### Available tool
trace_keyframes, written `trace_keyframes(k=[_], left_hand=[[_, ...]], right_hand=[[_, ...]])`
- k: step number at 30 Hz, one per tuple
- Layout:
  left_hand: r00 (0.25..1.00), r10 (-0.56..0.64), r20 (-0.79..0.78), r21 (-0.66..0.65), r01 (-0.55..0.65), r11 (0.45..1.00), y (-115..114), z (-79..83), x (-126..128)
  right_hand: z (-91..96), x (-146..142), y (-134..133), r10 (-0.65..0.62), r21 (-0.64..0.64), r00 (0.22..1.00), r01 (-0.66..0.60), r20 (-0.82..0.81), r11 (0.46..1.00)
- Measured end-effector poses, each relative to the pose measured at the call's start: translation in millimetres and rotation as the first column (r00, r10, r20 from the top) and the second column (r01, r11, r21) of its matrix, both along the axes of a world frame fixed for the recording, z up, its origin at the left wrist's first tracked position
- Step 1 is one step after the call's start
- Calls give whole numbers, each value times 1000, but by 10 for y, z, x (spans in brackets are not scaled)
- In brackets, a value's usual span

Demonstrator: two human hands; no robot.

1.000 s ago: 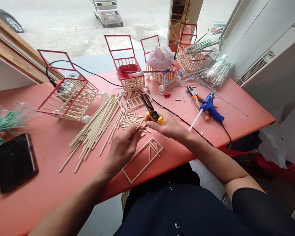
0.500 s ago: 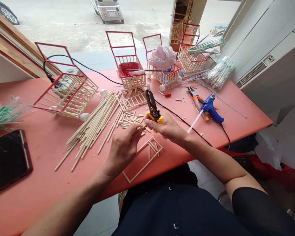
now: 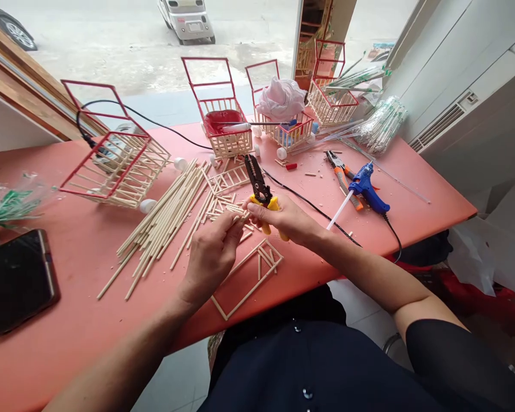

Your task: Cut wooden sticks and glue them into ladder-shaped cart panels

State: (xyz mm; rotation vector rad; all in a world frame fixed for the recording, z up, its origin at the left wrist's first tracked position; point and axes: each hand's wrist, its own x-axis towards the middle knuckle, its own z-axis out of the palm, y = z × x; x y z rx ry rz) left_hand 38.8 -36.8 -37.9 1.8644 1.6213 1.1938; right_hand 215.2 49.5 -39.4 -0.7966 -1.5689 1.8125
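Observation:
My right hand (image 3: 288, 220) grips yellow-handled cutting pliers (image 3: 258, 186), their black jaws pointing away from me. My left hand (image 3: 212, 254) is closed in a pinch on a short wooden stick (image 3: 239, 219), its tip meeting my right fingers by the plier handles. Both hands hover over a flat frame of glued sticks (image 3: 249, 276) near the table's front edge. A heap of short cut sticks (image 3: 223, 207) and a glued ladder-like panel (image 3: 230, 178) lie just beyond my hands.
Long sticks (image 3: 163, 220) are piled left of centre on the salmon table (image 3: 68, 320). Stick-and-red-wire carts stand at left (image 3: 111, 166) and at the back (image 3: 223, 123). A blue glue gun (image 3: 367, 189), orange pliers (image 3: 340, 171), a black cable and a phone (image 3: 19, 280) also lie here.
My hands have drawn closer together, the stick tip now meeting my right fingers. The pliers swung upright, then tilted back to the left.

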Motion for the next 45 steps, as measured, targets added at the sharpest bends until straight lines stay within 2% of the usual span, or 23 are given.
trace_keyframes(k=[3,6,10,14,16,18,23,28,34,36,39,40,45], left_hand=[[983,48,178,-67,-36,997,39,70,-60],[953,76,295,-73,-57,996,62,113,-138],[959,85,270,-37,-77,996,50,109,-188],[977,101,189,44,-111,993,33,104,-185],[983,103,150,87,-117,989,35,106,-185],[987,101,126,117,-116,986,42,100,-188],[990,91,108,154,-107,982,55,60,-181],[993,88,75,193,-101,976,57,48,-173],[993,90,81,173,-103,979,65,65,-176],[992,90,83,162,-103,981,56,82,-170],[993,92,70,141,-101,985,38,110,-158],[993,95,67,136,-103,985,35,116,-155],[992,97,77,119,-106,987,42,106,-160]], right_hand=[[143,94,86,45,19,992,-48,120,999],[293,215,146,36,130,957,-76,288,989],[486,296,109,91,268,856,-258,509,928],[598,248,10,15,396,751,-365,660,843],[604,212,-18,17,399,720,-404,693,823],[591,186,-28,42,383,718,-419,695,823],[568,173,-35,86,395,772,-413,629,821],[550,184,-27,69,389,771,-394,633,833],[507,207,14,233,159,758,-405,609,901],[505,206,25,209,191,767,-396,607,898],[518,199,26,145,317,789,-398,597,861],[523,198,23,150,316,791,-400,594,860],[504,207,5,252,141,785,-394,566,908]])
